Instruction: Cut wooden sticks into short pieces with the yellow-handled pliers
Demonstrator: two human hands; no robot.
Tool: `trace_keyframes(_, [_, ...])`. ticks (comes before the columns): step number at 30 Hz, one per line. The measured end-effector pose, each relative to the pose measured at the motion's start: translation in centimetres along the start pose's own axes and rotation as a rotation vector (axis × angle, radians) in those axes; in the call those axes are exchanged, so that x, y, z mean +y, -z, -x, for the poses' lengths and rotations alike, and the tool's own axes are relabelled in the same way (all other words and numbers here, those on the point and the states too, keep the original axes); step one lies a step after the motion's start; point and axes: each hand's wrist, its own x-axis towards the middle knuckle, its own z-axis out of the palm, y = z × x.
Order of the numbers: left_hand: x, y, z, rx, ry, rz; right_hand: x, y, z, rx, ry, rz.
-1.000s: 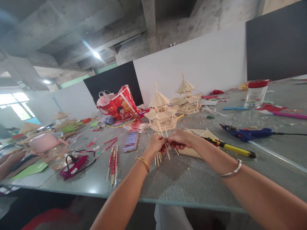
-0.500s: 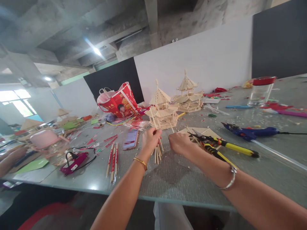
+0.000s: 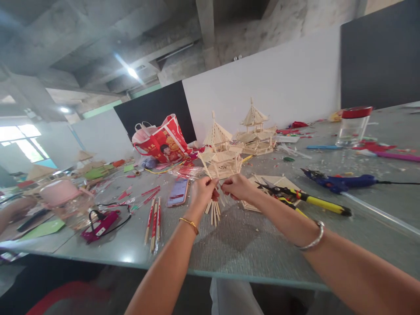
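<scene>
My left hand (image 3: 204, 190) is closed around several thin wooden sticks (image 3: 214, 212). Their lower ends fan out beneath it, and one long stick slants up past the fingers towards the nearer pavilion. Close beside it, my right hand (image 3: 239, 187) has its fingers pinched together; a pale, blurred stick shows below their tips. Straight behind both hands stands a small pavilion model (image 3: 221, 151) made of sticks. A flat stick panel (image 3: 254, 204) lies by my right wrist, partly under yellow-and-black pliers (image 3: 315, 203).
A second pavilion (image 3: 256, 131) stands farther back. On the right are a blue glue gun (image 3: 341, 180) and a red-lidded jar (image 3: 354, 127). To the left lie a phone (image 3: 177, 192), wrapped stick bundles (image 3: 153, 225), a purple device (image 3: 100, 227) and a red bag (image 3: 160, 142). Another person's arm (image 3: 16, 214) rests far left.
My right hand has moved left, and its fingertips now almost meet my left hand. My left hand keeps hold of the sticks in nearly the same place.
</scene>
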Motion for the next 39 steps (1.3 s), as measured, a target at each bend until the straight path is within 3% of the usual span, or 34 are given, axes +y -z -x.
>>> trace_keyframes(3, [-0.4,0.0,-0.4,-0.037,0.035,0.112,0.1,0.0,0.0,-0.023,0.096,-0.013])
trace_keyframes(7, [-0.2,-0.1,-0.2,0.023,-0.034,-0.006,0.2,0.5,-0.1,-0.017,0.163,-0.003])
trace_keyframes(14, [0.3,-1.0,0.7,-0.109,-0.130,-0.154,0.2,1.9,-0.3,0.265,0.103,0.095])
trace_keyframes(22, [-0.3,-0.8,0.2,-0.060,-0.228,-0.320,0.1,1.7,-0.3,0.284,0.150,0.197])
trace_keyframes(39, [-0.9,-1.4,0.2,-0.110,-0.198,-0.402,-0.1,1.3,0.2,0.408,0.174,0.347])
